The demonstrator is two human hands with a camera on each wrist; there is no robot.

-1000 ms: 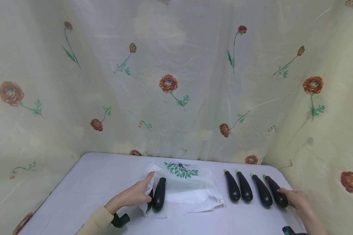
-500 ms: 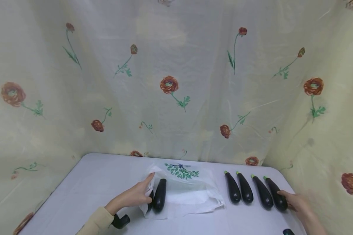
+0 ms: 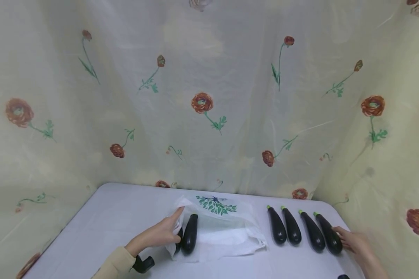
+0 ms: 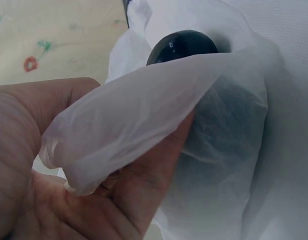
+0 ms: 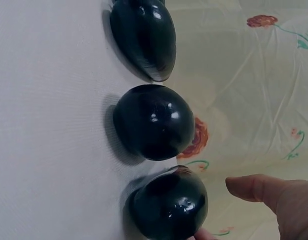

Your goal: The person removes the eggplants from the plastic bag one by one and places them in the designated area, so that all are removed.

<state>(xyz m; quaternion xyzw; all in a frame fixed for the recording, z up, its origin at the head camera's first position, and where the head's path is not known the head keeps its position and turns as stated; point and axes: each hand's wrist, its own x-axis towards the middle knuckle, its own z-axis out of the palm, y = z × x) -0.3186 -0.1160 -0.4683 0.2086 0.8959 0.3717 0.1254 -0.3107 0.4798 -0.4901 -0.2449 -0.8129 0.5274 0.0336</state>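
L hand (image 3: 160, 233) gripping plastic bag (image 3: 227, 234), R hand (image 3: 355, 242), fingers wide, at eggplant (image 3: 328, 234) (glossy, rounded)

Head view: the bare left hand (image 3: 161, 233) and the translucent white plastic bag (image 3: 227, 234) conceal most of the leftmost glossy black eggplant (image 3: 179, 241). Detail within the bag's green leaf print (image 3: 217, 207) is too small to resolve. Left wrist view: bag film veils most of an enclosed black eggplant (image 4: 181, 46). Right wrist view: frame edges crop the bare right hand (image 5: 281, 197), most fingers hidden.
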